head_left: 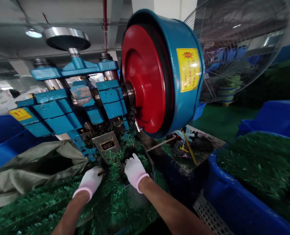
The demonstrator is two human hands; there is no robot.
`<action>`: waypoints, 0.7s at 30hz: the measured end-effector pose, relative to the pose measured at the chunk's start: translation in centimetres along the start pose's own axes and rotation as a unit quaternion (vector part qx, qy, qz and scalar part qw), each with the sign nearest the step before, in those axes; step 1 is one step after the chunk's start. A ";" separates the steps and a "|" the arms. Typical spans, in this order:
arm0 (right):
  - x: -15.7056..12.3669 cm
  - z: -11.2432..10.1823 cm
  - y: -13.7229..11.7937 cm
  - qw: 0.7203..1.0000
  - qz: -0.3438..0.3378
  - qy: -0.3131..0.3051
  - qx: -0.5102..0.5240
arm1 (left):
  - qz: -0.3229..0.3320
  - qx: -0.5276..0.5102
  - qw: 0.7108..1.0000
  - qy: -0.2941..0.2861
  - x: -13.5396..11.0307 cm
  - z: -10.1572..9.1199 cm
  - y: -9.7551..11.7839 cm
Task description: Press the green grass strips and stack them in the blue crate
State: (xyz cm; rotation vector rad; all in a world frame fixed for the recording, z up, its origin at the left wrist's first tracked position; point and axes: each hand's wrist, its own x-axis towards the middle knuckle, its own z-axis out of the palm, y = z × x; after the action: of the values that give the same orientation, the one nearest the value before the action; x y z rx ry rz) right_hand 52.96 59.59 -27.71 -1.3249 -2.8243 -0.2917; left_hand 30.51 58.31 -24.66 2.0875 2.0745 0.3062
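Observation:
My left hand (90,181), in a white glove with a pink cuff, is beside a heap of green plastic scraps (114,192). Its fingers are curled together around something small and dark at the fingertips that I cannot make out. Over the right side of the scraps is my right hand (135,170), gloved the same way. Its fingers reach forward, slightly apart, close to the dark opening at the machine's base, and I see nothing held in them. In front of both hands stands a blue press machine (76,107) with a metal plate (108,145) low on it, strewn with green bits.
A large red flywheel (145,78) under a blue guard (184,107) rises ahead. To the right stands a blue basket (223,176) of green strips, with a wire fan (235,49) behind. Tools lie on a board (208,137). Grey-green cloth (34,163) covers the left side.

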 end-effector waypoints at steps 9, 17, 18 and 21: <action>0.3 0.9 0.2 0.999 0.020 0.018 0.025 | 0.135 -0.129 0.980 0.067 -1.4 1.5 -0.4; 1.0 0.7 0.5 0.999 -0.007 0.020 0.029 | 0.122 -0.158 0.978 0.061 -1.5 2.2 -0.1; 1.0 0.7 0.5 0.999 -0.008 0.023 0.032 | 0.124 -0.150 0.979 0.066 -1.7 1.9 -0.1; 0.8 0.9 0.3 0.999 -0.008 0.024 0.034 | 0.136 -0.090 0.985 0.054 -2.3 0.9 0.1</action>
State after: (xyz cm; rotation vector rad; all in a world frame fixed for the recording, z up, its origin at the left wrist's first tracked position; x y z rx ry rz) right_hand 52.75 60.56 -28.44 -1.2657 -2.7787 -0.2220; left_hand 30.83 56.05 -25.57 2.2826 1.7366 0.6343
